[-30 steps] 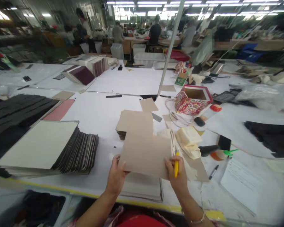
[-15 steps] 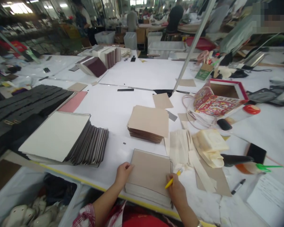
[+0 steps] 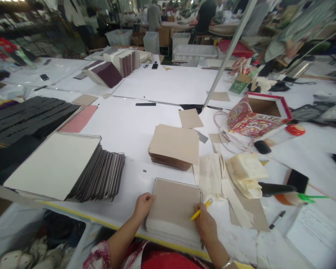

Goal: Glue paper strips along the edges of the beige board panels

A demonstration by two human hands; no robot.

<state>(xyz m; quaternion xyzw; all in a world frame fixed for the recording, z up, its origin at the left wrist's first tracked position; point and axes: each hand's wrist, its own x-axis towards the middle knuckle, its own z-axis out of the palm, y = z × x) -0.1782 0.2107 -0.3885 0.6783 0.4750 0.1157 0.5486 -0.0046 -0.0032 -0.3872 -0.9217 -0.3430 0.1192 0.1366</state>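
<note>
White table (image 3: 159,84) fills most of the view; at left on it, a large stack of pale sheets with dark edges (image 3: 54,164). Smaller stack of tan cards (image 3: 173,144) mid-table. Nearer the person, by the table's front edge, one brown card (image 3: 175,203) lies flat on a low pale pile (image 3: 168,232), dark rim showing at the far edge. Card looks light, fairly stiff, matt rather than slippery; corners probably dent easily. Best hold, I judge: opposite side edges. Left hand (image 3: 143,206) has its fingertips together at the card's left edge; pinching or merely touching, cannot tell. Right hand (image 3: 206,223) grasps a yellow pen (image 3: 195,215) at the right edge, hiding part of that side. Pen type unclear; pile's lower layers hard to count.
</note>
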